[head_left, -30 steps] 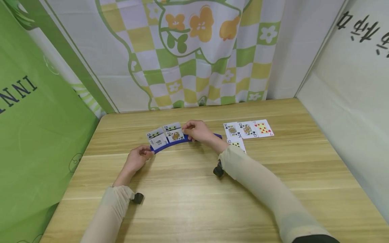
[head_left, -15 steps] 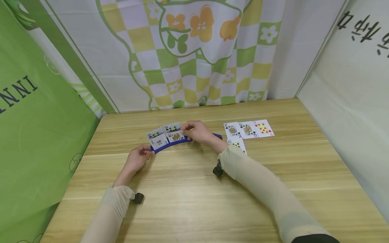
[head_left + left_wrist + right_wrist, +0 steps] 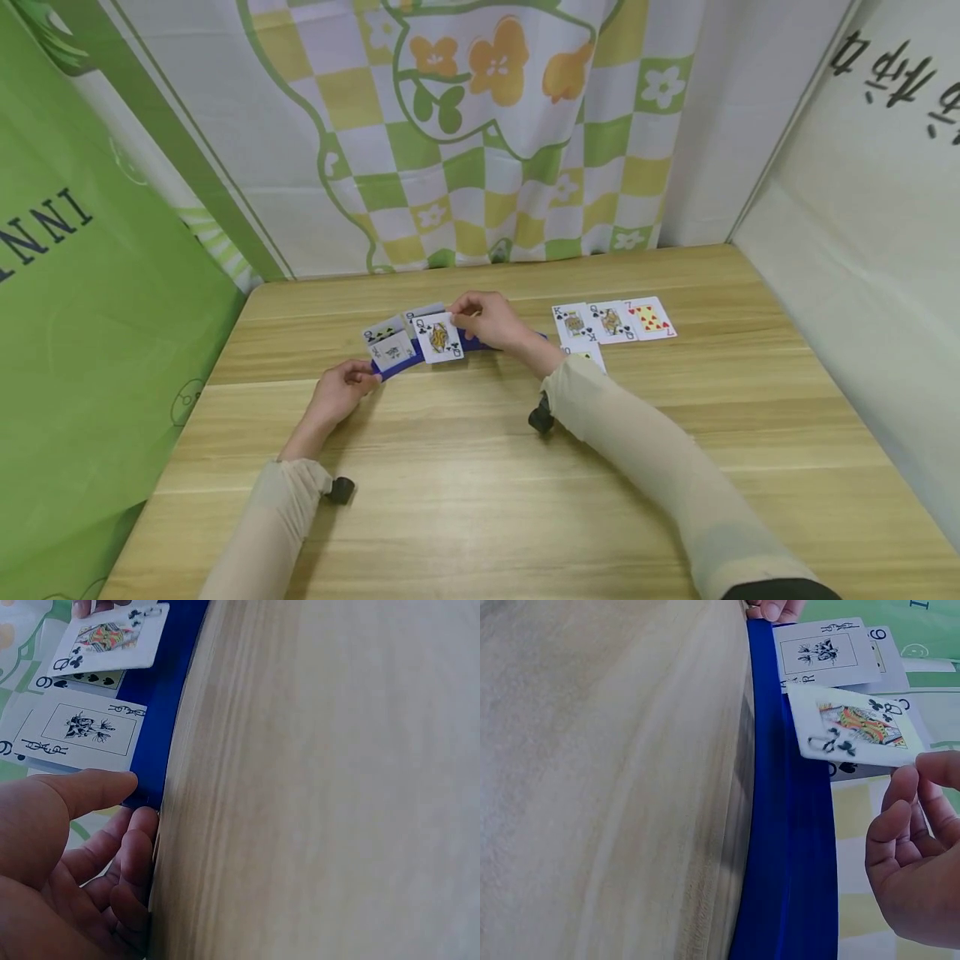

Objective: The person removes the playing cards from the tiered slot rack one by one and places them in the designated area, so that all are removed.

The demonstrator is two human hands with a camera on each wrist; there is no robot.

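Queen of clubs pinched above a curved blue holder

The right hand (image 3: 491,321), just left of the middle of the head frame, pinches the queen of clubs (image 3: 441,337) by its upper right corner between thumb and finger; the card faces the camera, slightly tilted, over the blue card holder (image 3: 806,862), its lower edge crossing the holder's front edge in the head view; whether card and holder touch cannot be told; the left hand (image 3: 345,390), apart from the right and lower left of it, grips the holder's left end with thumb and fingers; a joker (image 3: 392,352) leans in the holder near that end, with a black-pipped card (image 3: 384,329) partly hidden behind it; another black-pipped card (image 3: 424,311) shows behind the queen

Right of the middle of the frame, a black king (image 3: 573,322), a black queen (image 3: 611,322) and the seven of hearts (image 3: 651,318) lie in a row on the wooden table (image 3: 465,500); below the king is a fourth card (image 3: 587,355), its lower part covered by the right sleeve (image 3: 637,442); a checked curtain (image 3: 495,167) with orange flowers hangs at upper middle; green cloth (image 3: 97,333) with dark letters fills the left side; a pale wall (image 3: 862,250) with dark writing stands at upper right
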